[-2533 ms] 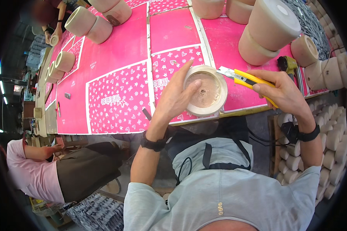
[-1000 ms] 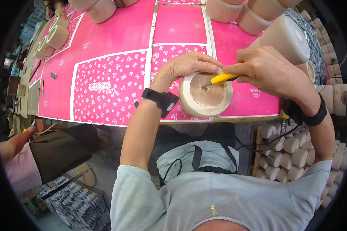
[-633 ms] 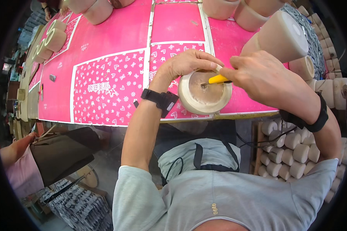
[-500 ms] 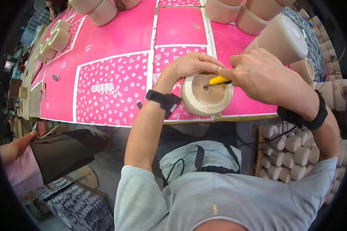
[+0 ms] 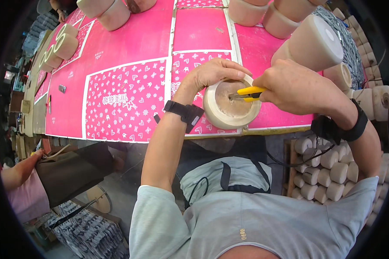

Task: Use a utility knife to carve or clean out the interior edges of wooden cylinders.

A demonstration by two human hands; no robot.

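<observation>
A round, pale clay-like piece (image 5: 210, 115) sits near the table's front edge, its recessed tan face up and a small dark rough hole at the middle. My left hand (image 5: 214, 73) is curled over its far left rim, gripping it. My right hand (image 5: 291, 86) is closed round a yellow utility knife (image 5: 251, 90). The knife's metal tip touches the face at the hole, with its handle slanting up to the right. The left fingertips lie close to the right knuckles. Black straps with small boxes are on both wrists.
Pink patterned sheets cover the table (image 5: 129, 41). Large pale cylinders (image 5: 315, 43) stand far right, with others at the far left. Several small cylinders (image 5: 328, 160) fill a crate below right. Another person's arm (image 5: 23, 168) shows at left, and a hand (image 5: 61, 17) at the far left.
My right hand has shifted slightly right and turned, so more of the yellow knife shows and its handle lies flatter. The left hand stays on the rim.
</observation>
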